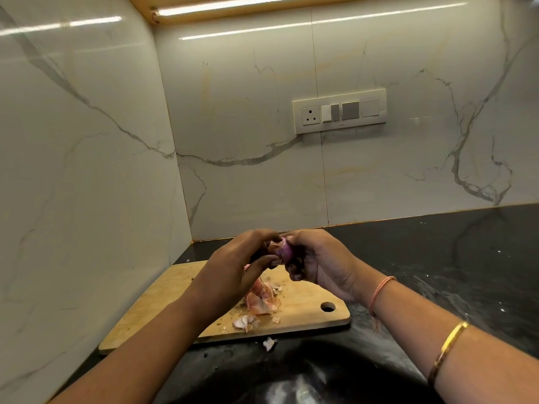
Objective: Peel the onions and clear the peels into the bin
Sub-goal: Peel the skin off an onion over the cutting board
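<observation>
A wooden cutting board (pixel 163 301) lies under the left hand (pixel 233 266) on a black countertop (pixel 437 258), its hanging hole (pixel 328 307) just below the right hand (pixel 318 263). Beyond both hands, the white marble wall (pixel 248 126) carries a switch panel (pixel 339 111) with a socket (pixel 310 115). A light strip (pixel 233 4) glows overhead.

place: home kitchen | landmark: wooden chopping board (pixel 166 298) with onion peels (pixel 261 303) on it | under board: dark polished stone surface (pixel 452 258) | behind board: marble-look wall panels (pixel 248 126), socket-and-switch plate (pixel 339 111) | high above board: under-cabinet light strip (pixel 233 5)
</observation>
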Available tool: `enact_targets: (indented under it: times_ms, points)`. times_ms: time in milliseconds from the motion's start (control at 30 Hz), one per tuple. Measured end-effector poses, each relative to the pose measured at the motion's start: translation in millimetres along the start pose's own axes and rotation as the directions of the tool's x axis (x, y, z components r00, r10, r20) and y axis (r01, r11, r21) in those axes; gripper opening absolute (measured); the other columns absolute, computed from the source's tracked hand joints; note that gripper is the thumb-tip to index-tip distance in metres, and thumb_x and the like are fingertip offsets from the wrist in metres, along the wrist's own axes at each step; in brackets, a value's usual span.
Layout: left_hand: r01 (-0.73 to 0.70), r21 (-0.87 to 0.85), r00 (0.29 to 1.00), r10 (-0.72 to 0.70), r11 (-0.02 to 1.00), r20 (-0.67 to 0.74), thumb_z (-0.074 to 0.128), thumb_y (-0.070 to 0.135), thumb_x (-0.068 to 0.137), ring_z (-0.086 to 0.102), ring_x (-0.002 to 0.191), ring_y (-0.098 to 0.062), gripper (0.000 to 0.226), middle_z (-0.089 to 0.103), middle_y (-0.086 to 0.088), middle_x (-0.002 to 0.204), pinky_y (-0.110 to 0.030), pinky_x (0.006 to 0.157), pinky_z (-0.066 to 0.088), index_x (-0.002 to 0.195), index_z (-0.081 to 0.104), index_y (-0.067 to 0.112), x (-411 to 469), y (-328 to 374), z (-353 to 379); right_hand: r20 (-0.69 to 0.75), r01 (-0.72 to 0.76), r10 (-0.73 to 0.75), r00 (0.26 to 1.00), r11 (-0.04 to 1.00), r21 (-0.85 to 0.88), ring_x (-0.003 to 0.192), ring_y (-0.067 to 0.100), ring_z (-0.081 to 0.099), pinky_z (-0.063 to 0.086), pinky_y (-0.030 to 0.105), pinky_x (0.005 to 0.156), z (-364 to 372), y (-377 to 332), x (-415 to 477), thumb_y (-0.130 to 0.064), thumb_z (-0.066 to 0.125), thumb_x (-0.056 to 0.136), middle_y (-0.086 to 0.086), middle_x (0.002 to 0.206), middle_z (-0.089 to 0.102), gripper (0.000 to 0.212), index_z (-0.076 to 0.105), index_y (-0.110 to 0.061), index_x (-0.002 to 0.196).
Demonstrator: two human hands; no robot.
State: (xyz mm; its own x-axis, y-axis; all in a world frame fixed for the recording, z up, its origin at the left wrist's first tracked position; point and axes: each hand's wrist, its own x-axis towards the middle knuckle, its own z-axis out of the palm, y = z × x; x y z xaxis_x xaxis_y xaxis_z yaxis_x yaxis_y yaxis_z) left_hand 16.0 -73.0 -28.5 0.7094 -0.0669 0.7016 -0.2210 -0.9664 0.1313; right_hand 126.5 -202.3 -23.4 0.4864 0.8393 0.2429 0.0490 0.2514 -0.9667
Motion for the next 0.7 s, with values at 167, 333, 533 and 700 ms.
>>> enact_targets:
  times_ms: [167, 333, 533, 700]
  points:
    - [0.004, -0.001, 1.000, -0.004, 1.000, 0.006, 0.056, 0.019, 0.089, 0.052, 0.085, 0.005, 0.033, 0.043, 0.032, 0.089, -0.007, 0.068, 0.042, 0.099, 0.041, 0.047, -0.6, 0.2, -0.4, -0.008, -0.020, 0.020, 1.000, 1.000, 0.000, 0.055, 0.013, 0.044, 0.037, 0.022, 0.049, 0.6, 0.0, -0.9, -0.012, 0.035, 0.096, 0.020, 0.086, 0.049, 0.021, 0.049, 0.002, 0.103]
    - [0.009, -0.013, 1.000, -0.009, 1.000, 0.000, 0.054, 0.024, 0.088, 0.050, 0.083, 0.011, 0.026, 0.041, 0.035, 0.092, -0.003, 0.067, 0.043, 0.104, 0.043, 0.043, -0.8, 0.6, -0.4, -0.005, -0.014, 0.014, 1.000, 1.000, 0.004, 0.056, 0.013, 0.044, 0.037, 0.023, 0.050, -0.4, -1.1, -1.2, -0.013, 0.035, 0.096, 0.016, 0.080, 0.051, 0.021, 0.051, 0.001, 0.098]
    - [0.016, -0.016, 1.000, -0.016, 1.000, 0.018, 0.055, 0.016, 0.089, 0.051, 0.084, 0.007, 0.033, 0.042, 0.032, 0.090, -0.004, 0.069, 0.042, 0.098, 0.039, 0.044, -0.9, 1.4, -0.4, 0.002, -0.033, 0.033, 0.999, 0.999, -0.008, 0.058, 0.014, 0.044, 0.038, 0.022, 0.050, -1.4, 1.0, -0.4, -0.014, 0.035, 0.096, 0.020, 0.088, 0.051, 0.024, 0.050, 0.002, 0.104]
    - [0.022, -0.029, 1.000, -0.022, 0.999, 0.010, 0.056, 0.019, 0.088, 0.049, 0.083, 0.010, 0.037, 0.041, 0.033, 0.090, -0.002, 0.069, 0.041, 0.100, 0.037, 0.047, -0.7, 2.4, -0.8, -0.002, -0.026, 0.026, 1.000, 1.000, 0.001, 0.058, 0.014, 0.044, 0.037, 0.023, 0.051, -0.8, -0.1, -1.0, -0.012, 0.035, 0.096, 0.015, 0.081, 0.050, 0.021, 0.051, 0.001, 0.101]
